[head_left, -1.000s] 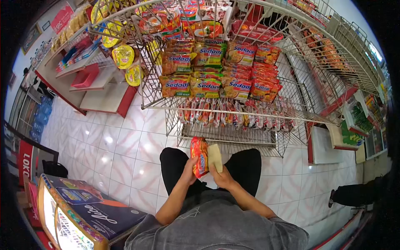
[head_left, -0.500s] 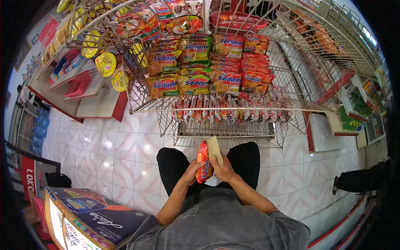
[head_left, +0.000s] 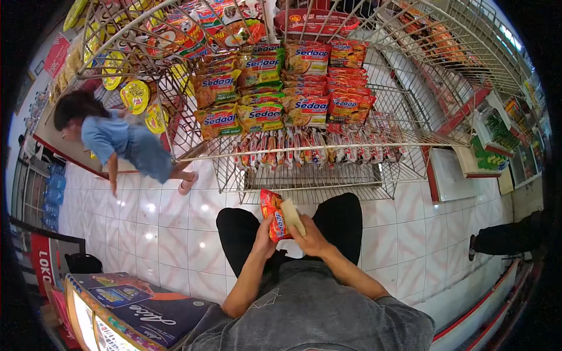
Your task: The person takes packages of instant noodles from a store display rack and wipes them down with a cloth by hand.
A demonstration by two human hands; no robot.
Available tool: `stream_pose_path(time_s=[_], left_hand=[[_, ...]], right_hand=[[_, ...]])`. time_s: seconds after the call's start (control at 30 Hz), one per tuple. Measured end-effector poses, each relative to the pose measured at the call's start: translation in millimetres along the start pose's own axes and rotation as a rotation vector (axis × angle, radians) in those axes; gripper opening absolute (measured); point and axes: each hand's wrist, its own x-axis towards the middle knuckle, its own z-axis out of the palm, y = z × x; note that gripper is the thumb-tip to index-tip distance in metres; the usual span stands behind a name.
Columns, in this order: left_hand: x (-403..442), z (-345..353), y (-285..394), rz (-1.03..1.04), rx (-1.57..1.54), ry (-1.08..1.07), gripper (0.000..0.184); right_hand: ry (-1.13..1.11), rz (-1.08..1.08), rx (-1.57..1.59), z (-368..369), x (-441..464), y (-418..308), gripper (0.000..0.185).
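Head camera, looking down: a seated person in a grey shirt works with both hands between black-trousered knees (head_left: 344, 225). The left hand (head_left: 264, 242) is clamped on a red noodle packet (head_left: 273, 212), which tilts upright above the lap, in front of a wire rack (head_left: 404, 96). The right hand (head_left: 310, 238), slightly blurred, has its fingers closed on a flat, pale yellow pad (head_left: 292, 216) at the packet's right side; whether the two touch is hard to tell. On the rack, red, green and brown noodle packets (head_left: 305, 110) stand in four columns, with a row of thinner packets (head_left: 319, 151) beneath. To the left, a blurred person in blue (head_left: 120, 139) leans near yellow cups (head_left: 134, 97). White tiles (head_left: 175, 234) cover the floor.
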Motion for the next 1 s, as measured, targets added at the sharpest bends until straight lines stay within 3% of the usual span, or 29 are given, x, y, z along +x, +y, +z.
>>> stream_pose_path(time_s=[0.1, 0.13, 0.33, 0.43, 0.5, 0.57, 0.8, 0.93, 1.0], left_hand=[[10, -7, -10, -0.042, -0.099, 0.070, 0.053], [8, -6, -11, 0.003, -0.138, 0.005, 0.053], [-4, -8, -2, 0.109, -0.170, -0.040, 0.045], [-10, -11, 8, 0.131, -0.172, -0.079, 0.047], [-8, -18, 11, 0.110, -0.133, -0.074, 0.045], [-5, -25, 21, 0.029, 0.028, -0.119, 0.046], [-15, 34, 76, -0.038, 0.355, -0.341, 0.057], [-15, 97, 119, 0.113, 0.971, -0.575, 0.064], [-16, 138, 136, 0.175, 0.991, -0.642, 0.062]], right_hand=[[-0.101, -0.116, -0.077, 8, -5, -8, 0.059], [-0.085, -0.165, -0.081, 8, -3, -14, 0.059], [-0.066, 0.013, -0.187, -1, -5, 11, 0.054], [0.124, -0.004, 0.018, -6, -7, 22, 0.037], [0.196, 0.073, -0.004, -16, -14, 27, 0.041], [0.234, 0.215, -0.026, -31, -23, 38, 0.043], [0.534, 0.210, -0.165, -59, -56, 96, 0.040], [0.575, 0.306, -0.151, -53, -69, 117, 0.041], [0.604, 0.308, -0.138, -51, -71, 121, 0.042]])
